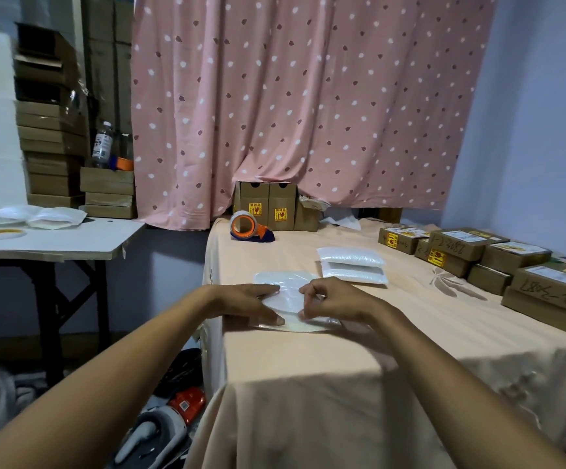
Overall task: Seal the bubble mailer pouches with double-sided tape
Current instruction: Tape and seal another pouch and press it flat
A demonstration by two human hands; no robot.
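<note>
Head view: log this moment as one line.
left hand: flat, pressing white bubble mailer pouch | right hand: pinching that pouch's edge | surface: peach-clothed table | beyond: stacked white pouches

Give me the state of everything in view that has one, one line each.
pouch, flat on the table, seal cannot be told
left hand, fingers straight, pressing the pouch
right hand, fingers curled, pinching the pouch
spare pouches, stacked, untouched
tape dispenser, standing on the table, untouched
tape roll, lying flat on the side table
bottle, upright, capped
boxes, closed, stacked
</note>
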